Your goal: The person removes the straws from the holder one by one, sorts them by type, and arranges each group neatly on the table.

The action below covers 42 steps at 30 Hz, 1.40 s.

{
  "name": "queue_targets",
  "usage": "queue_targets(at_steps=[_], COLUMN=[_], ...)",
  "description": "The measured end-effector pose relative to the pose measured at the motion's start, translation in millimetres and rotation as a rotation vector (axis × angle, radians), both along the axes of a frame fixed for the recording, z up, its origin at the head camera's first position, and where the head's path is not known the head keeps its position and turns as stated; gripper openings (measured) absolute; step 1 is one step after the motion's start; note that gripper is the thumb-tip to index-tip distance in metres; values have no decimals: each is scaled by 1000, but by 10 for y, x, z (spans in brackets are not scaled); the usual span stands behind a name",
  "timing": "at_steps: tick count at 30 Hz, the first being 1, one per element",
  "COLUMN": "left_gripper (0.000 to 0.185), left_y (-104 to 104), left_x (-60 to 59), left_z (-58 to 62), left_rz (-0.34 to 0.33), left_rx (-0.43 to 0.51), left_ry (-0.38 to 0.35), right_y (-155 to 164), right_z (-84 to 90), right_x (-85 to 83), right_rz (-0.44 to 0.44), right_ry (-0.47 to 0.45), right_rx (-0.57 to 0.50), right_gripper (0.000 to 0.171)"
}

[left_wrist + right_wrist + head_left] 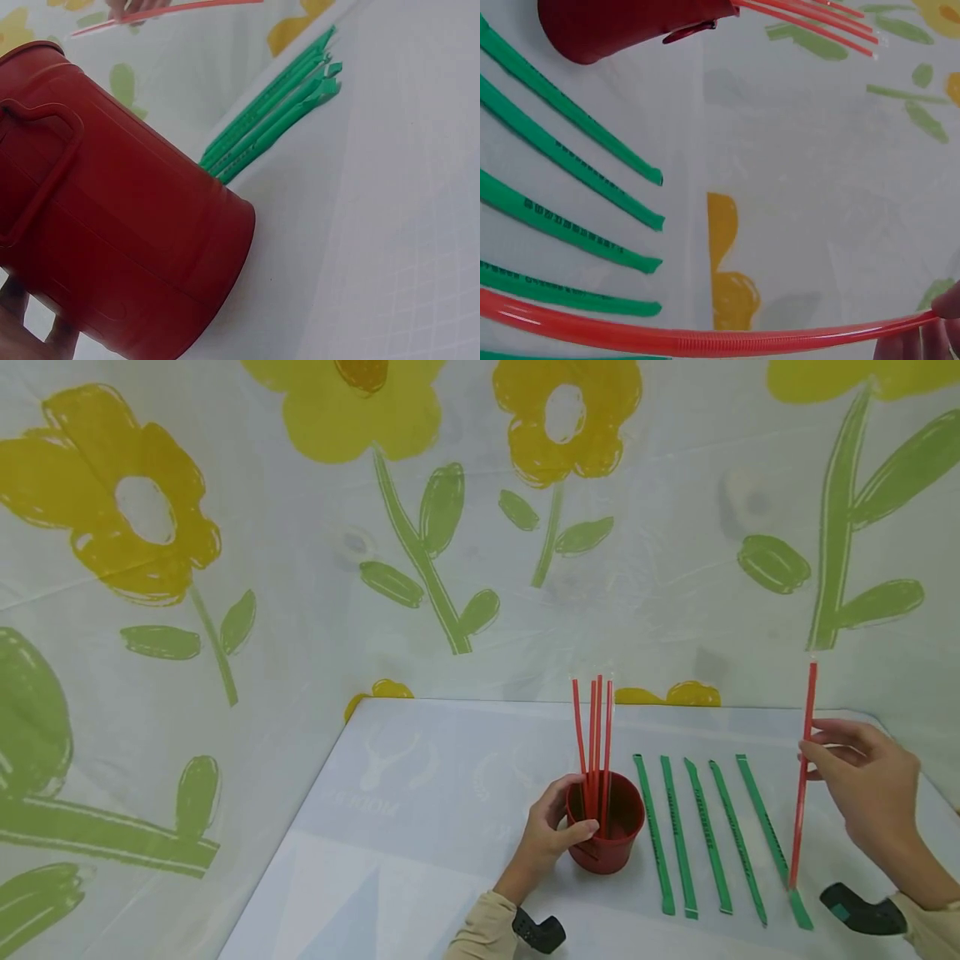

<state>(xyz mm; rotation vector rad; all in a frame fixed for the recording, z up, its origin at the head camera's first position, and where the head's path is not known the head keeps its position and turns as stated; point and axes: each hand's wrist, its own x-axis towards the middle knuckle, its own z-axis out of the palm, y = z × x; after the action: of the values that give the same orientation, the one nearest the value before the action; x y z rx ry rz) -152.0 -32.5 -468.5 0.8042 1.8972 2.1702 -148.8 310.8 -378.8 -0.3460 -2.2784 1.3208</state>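
Observation:
My left hand (551,827) grips a small red metal bucket (607,858), its thumb over the near rim and its fingers round the left side. Several red drinking straws (597,718) in clear wrappers stand upright inside. At the right, thumb and fingertips of my right hand (870,781) pinch another red straw (811,693) near its middle, held nearly vertical. Its lower end overlaps the rightmost of several green wrapped sticks (705,835) lying side by side. In the left wrist view the bucket's wire handle (64,142) shows on its side.
The pale table (330,860) has its back edge against a white curtain (645,593) printed with yellow flowers. Black wrist devices (862,910) sit at both sleeves. The green sticks lie between the bucket and my right hand.

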Motion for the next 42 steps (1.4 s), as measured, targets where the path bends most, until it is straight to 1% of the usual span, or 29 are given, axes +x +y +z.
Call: queue_targets(at_steps=[3, 6, 9, 13, 16, 19, 27, 31, 32, 37, 39, 40, 42], left_gripper=[60, 60, 59, 58, 57, 56, 56, 57, 58, 60, 60, 60, 59], left_y=[-3, -5, 10, 34, 42, 49, 52, 45, 42, 17, 8, 6, 17], left_x=[-2, -11, -51, -110, -128, -134, -130, -121, -115, -30, -5, -7, -30], left_z=[0, -12, -109, -266, -317, -337, -332, -296, -277, -75, -23, -30, -95], left_rz=[-7, -4, 3, 26, 38, 36, 33, 28, 25, -1, -6, -10, -2], left_rx=[-4, -11, -10, -2, 6, 17, 17, 6, 5, 1, -3, 1, 8], left_ry=[-6, 7, 10, 17, 30, 34, 33, 20, 17, 12, 14, 6, 15], right_y=[57, 105, 148, 183, 206, 238, 340, 390, 402, 481, 506, 516, 535], right_z=[-64, -128, -183, -229, -258, -297, -440, -527, -548, -657, -711, -739, -792], right_x=[-23, -45, -56, -67, -82, -98, -141, -170, -176, -198, -211, -221, -239], right_rz=[-18, -31, -35, -33, -33, -30, -7, 13, 19, 57, 66, 64, 65], right_ry=[-66, -121, -158, -186, -217, -257, -308, -342, -355, -411, -434, -451, -477], right_rx=[52, 93, 123, 143, 149, 157, 166, 160, 162, 171, 173, 168, 162], right_gripper=[35, 41, 42, 41, 42, 44, 44, 44, 45, 45, 45, 45, 45])
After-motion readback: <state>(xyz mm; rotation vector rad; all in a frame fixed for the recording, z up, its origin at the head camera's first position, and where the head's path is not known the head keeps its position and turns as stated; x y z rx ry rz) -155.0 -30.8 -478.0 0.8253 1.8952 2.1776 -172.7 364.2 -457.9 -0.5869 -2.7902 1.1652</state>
